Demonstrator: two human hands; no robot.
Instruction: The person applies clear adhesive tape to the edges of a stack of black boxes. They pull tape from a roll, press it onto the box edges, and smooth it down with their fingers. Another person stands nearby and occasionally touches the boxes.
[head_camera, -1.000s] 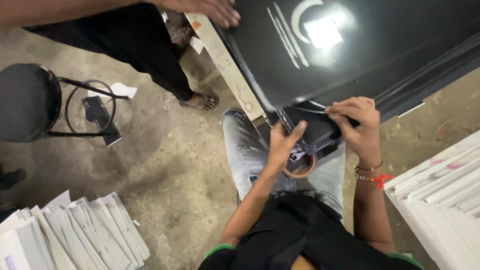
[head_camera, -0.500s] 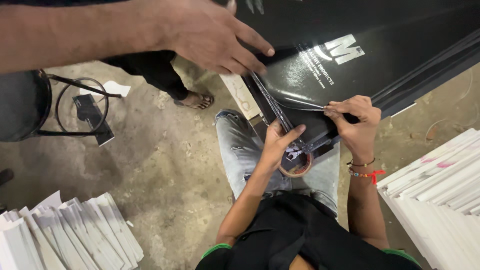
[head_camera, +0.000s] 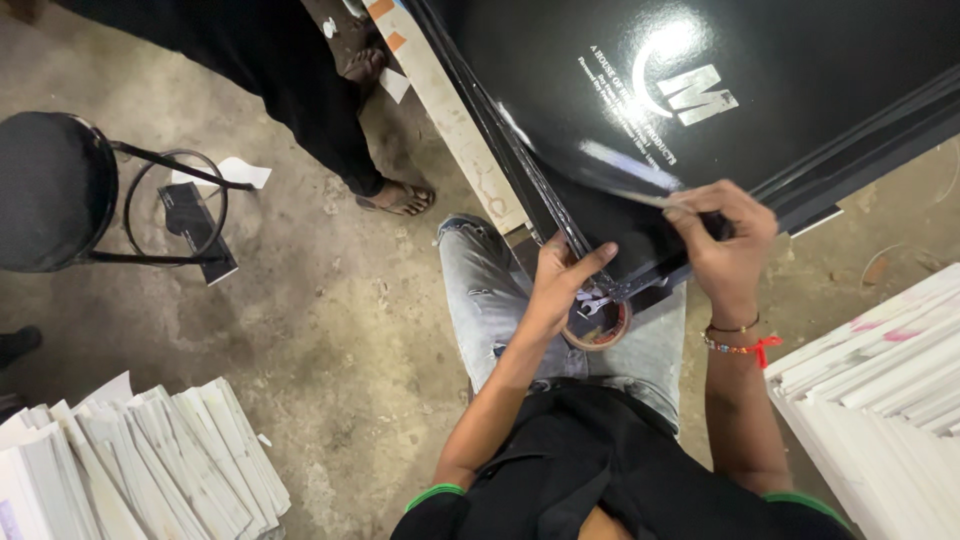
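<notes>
The person sits on a low seat and looks down at their own lap. A big shiny black box (head_camera: 760, 90) lies flat in front of them, past their knees. Its lid is on, so what is inside cannot be seen. White print and a bright spot of light show on its top.

The left hand (head_camera: 562, 285) rests on the near corner of the black box. Its fingers lie close together along the box edge and the thumb sticks out to the right. It also holds a brown roll of tape (head_camera: 598, 322), which sits on the lap just under the corner. The hole in the roll shows a bit of crumpled clear tape.

The right hand (head_camera: 722, 250) is a little farther right, on the same box edge. Its fingers are curled and pinch a clear strip of tape (head_camera: 630, 172) that runs up and left over the glossy top. A bead band with a red thread is on that wrist.

Far left stands a black stool (head_camera: 50, 190) with a ring under it. Another person's foot in a sandal (head_camera: 397, 197) is on the grey floor beside the box. Stacks of white flat cards (head_camera: 140, 460) lie near left, and more white sheets (head_camera: 880, 370) are piled on the right.
</notes>
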